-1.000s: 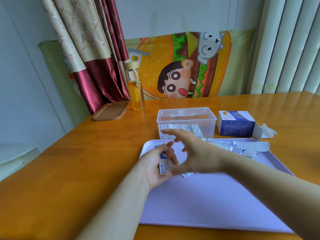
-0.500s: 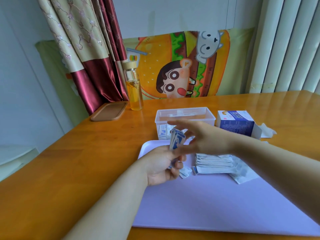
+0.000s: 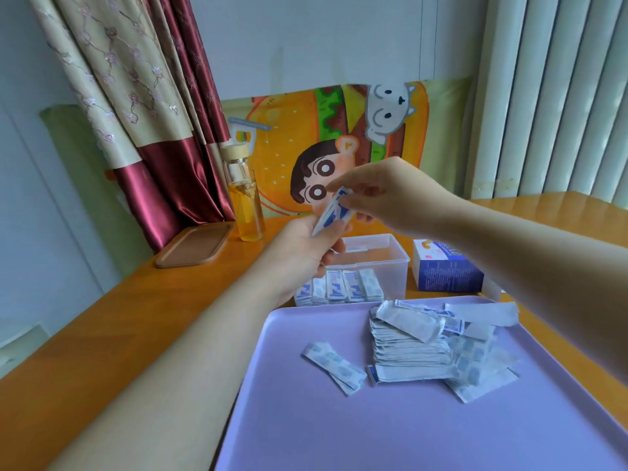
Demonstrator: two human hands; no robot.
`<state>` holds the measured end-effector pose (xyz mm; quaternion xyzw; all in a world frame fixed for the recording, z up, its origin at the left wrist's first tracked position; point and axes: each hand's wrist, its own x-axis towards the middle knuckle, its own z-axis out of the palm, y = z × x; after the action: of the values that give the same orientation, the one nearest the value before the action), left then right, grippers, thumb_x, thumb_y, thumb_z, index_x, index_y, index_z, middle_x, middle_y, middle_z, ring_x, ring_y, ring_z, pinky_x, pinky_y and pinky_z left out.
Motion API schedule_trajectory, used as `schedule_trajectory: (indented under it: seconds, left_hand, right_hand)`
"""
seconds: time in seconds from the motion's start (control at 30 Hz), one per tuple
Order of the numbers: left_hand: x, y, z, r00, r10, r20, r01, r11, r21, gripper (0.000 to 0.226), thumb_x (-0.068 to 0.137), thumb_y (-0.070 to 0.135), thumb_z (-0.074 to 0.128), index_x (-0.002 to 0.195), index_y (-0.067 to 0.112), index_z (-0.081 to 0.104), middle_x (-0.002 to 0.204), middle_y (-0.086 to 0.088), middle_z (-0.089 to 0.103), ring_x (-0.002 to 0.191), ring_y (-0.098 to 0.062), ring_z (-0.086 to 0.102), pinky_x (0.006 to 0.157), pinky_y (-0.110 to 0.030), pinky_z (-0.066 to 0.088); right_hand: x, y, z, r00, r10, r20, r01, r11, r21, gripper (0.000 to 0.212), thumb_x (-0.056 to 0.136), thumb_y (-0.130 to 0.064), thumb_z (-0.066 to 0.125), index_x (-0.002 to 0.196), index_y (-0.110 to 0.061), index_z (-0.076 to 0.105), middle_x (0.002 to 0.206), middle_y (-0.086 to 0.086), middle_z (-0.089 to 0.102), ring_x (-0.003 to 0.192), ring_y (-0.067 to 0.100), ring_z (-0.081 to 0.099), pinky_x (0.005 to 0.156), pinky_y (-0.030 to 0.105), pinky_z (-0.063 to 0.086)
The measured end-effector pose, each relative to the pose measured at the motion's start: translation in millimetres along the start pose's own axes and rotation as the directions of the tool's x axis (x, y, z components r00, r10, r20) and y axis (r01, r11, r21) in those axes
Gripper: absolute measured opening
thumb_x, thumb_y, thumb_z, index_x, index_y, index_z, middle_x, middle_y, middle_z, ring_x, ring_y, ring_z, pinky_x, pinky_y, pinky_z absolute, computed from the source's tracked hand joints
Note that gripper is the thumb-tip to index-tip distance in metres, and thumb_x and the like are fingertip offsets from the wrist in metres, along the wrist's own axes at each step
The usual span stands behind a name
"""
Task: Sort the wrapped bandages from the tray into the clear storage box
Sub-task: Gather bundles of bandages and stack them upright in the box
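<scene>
Left hand: the left hand (image 3: 302, 253) is raised above the table, fingers curled around the lower end of a small bunch of wrapped bandages (image 3: 332, 212).
Right hand: the right hand (image 3: 390, 195) meets it from the right, thumb and fingertips pinched on the upper end of the same bunch; the two hands are together on it, almost touching.
Held bunch: white wrappers with blue print, tilted, top end leaning to the right; how many are in it cannot be told.
Clear storage box (image 3: 384, 263): directly below and just behind the hands, open-topped, partly hidden by the left hand.
Bandages in box (image 3: 343, 288): a row standing on edge against the near wall, below the left hand's knuckles.
Tray (image 3: 339, 419): lilac, below the hands and nearer the person, its far edge close to the box.
Bandage pile (image 3: 418, 348): a loose stack on the tray, below the right forearm, with several wrappers lying skewed on top and at its right side.
Stray bandages (image 3: 334, 365): a couple lying apart from the pile, just left of it on the tray.
Carton (image 3: 445, 266): blue and white, right of the box, under the right forearm.
Bottle (image 3: 244, 198): left of the hands and farther back, holding amber liquid.
Wooden dish (image 3: 195, 244): just left of the bottle.
Table (image 3: 102, 334): orange wood, under everything.
</scene>
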<state>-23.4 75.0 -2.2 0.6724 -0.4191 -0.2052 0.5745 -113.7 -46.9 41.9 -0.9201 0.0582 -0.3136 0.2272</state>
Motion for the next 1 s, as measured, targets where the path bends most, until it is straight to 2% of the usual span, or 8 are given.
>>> schedule_trajectory:
  seconds: [0.1,0.2,0.33,0.4,0.53,0.67,0.83,1.0]
  left_hand:
    - [14.1,1.6,-1.1,1.000,0.001,0.029,0.000,1.000,-0.022,0.018,0.098,0.026,0.046,0.099,0.014,0.060,0.069,0.004,0.050,0.057,-0.007,0.039,0.043,-0.014,0.031]
    - [27.8,0.0,-1.4,0.997,-0.004,0.075,0.002,1.000,0.025,0.021,0.100,0.024,0.043,0.100,0.012,0.060,0.069,0.003,0.048,0.055,-0.006,0.039,0.045,-0.015,0.030]
    - [40.7,-4.2,-7.4,0.988,-0.078,0.135,0.074,0.997,0.033,0.024,0.098,0.029,0.045,0.100,0.011,0.062,0.067,0.004,0.046,0.052,-0.004,0.039,0.043,-0.013,0.031]
    - [46.9,-5.9,-10.1,0.976,-0.127,0.177,0.125,0.992,0.022,0.023,0.097,0.030,0.047,0.100,0.013,0.062,0.068,0.004,0.045,0.055,-0.004,0.040,0.044,-0.014,0.032]
    - [56.8,-8.3,-8.1,0.957,-0.153,0.245,0.153,0.988,0.021,0.019,0.097,0.028,0.046,0.103,0.016,0.059,0.071,0.003,0.044,0.058,-0.006,0.041,0.045,-0.014,0.030]
    - [64.3,-11.9,-5.2,0.957,-0.150,0.248,0.150,0.988,0.018,0.019,0.098,0.027,0.045,0.101,0.015,0.059,0.069,0.003,0.042,0.055,-0.005,0.039,0.043,-0.013,0.029]
    - [73.6,-13.2,-4.7,0.956,-0.125,0.264,0.126,0.992,0.015,0.026,0.099,0.029,0.042,0.095,0.011,0.060,0.064,0.003,0.040,0.051,-0.004,0.036,0.042,-0.014,0.027]
    - [85.9,-11.1,-1.5,0.945,-0.109,0.309,0.133,0.990,-0.055,0.028,0.094,0.035,0.045,0.093,0.013,0.062,0.058,0.006,0.043,0.050,-0.005,0.037,0.042,-0.014,0.030]
  right_hand:
    - [3.1,3.4,2.3,0.999,-0.019,-0.045,0.016,0.998,-0.055,0.030,0.093,-0.011,0.053,0.120,-0.019,0.064,0.094,-0.010,0.061,0.060,-0.009,0.050,0.056,0.000,0.040]
    - [7.8,12.5,5.1,0.999,-0.011,-0.031,0.010,0.999,-0.048,0.032,0.092,-0.012,0.056,0.122,-0.020,0.062,0.076,-0.019,0.053,0.049,-0.018,0.046,0.051,0.001,0.036]
    - [19.3,31.4,-3.4,0.998,0.060,0.012,-0.061,0.987,0.151,0.008,0.087,-0.009,0.064,0.087,-0.018,0.066,0.081,0.001,0.069,0.055,-0.001,0.058,0.059,0.016,0.052]
    - [24.6,39.5,-4.4,0.996,0.081,0.022,-0.084,0.981,0.175,0.016,0.083,-0.008,0.067,0.075,-0.020,0.061,0.076,0.002,0.072,0.060,0.010,0.066,0.066,0.025,0.057]
    - [31.7,51.0,0.9,0.995,0.096,0.006,-0.096,0.987,0.129,0.021,0.080,-0.009,0.071,0.068,-0.021,0.060,0.073,-0.002,0.072,0.061,0.010,0.068,0.065,0.021,0.056]
    - [37.7,61.5,4.5,0.993,0.116,0.008,-0.116,0.983,0.140,0.018,0.080,-0.013,0.072,0.068,-0.022,0.061,0.074,-0.004,0.071,0.058,0.003,0.065,0.062,0.022,0.056]
    - [41.4,62.7,2.8,0.994,0.105,0.026,-0.106,0.992,0.063,0.011,0.084,-0.022,0.067,0.095,-0.020,0.071,0.077,-0.008,0.070,0.057,0.001,0.060,0.059,0.022,0.054]
    - [47.7,58.8,-3.0,0.999,0.048,0.005,-0.048,0.999,0.000,0.004,0.084,-0.019,0.068,0.086,-0.015,0.068,0.071,-0.009,0.067,0.057,0.005,0.064,0.056,0.017,0.052]
